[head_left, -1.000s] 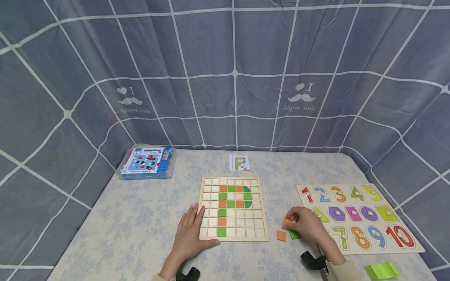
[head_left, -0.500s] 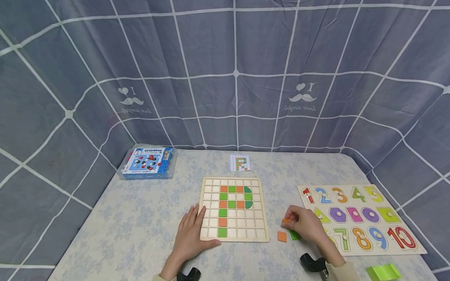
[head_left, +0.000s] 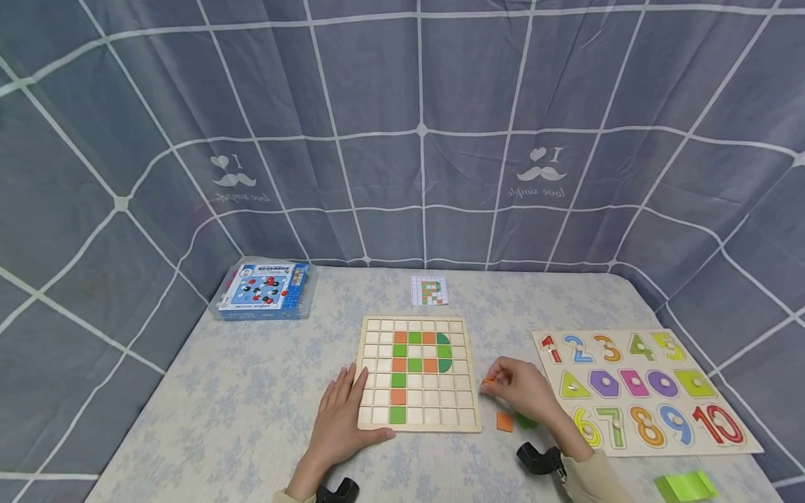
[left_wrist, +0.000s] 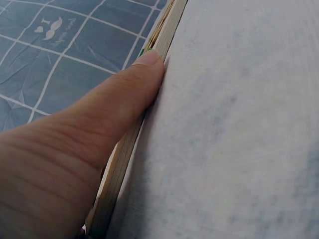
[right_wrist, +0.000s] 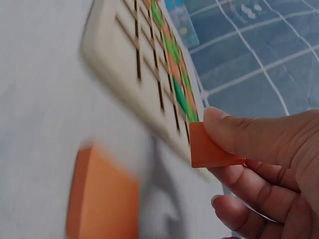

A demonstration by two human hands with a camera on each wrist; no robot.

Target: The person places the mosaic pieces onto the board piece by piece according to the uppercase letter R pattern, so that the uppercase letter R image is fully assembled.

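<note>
A wooden grid board (head_left: 440, 413) lies mid-table with orange and green tiles forming a P-like shape in its cells. My left hand (head_left: 340, 422) rests at the board's lower left corner, fingers straight along its left edge. In the left wrist view the thumb (left_wrist: 124, 89) lies against the wooden edge. My right hand (head_left: 525, 388) pinches an orange square tile (right_wrist: 212, 149) between thumb and fingers, just right of the board. Below that hand, another orange tile (head_left: 504, 421) and a green tile (head_left: 525, 421) lie on the table, the green one partly hidden by the hand.
A small printed pattern card (head_left: 430, 290) lies behind the board. The number and shape puzzle board (head_left: 641, 391) is at right, with a bright green block (head_left: 685, 487) in front of it. A clear-lidded blue box (head_left: 264, 290) sits at back left.
My right hand has moved left and slightly away from me with the orange tile, from above the loose tiles towards the board's right edge. The left hand stays in place.
</note>
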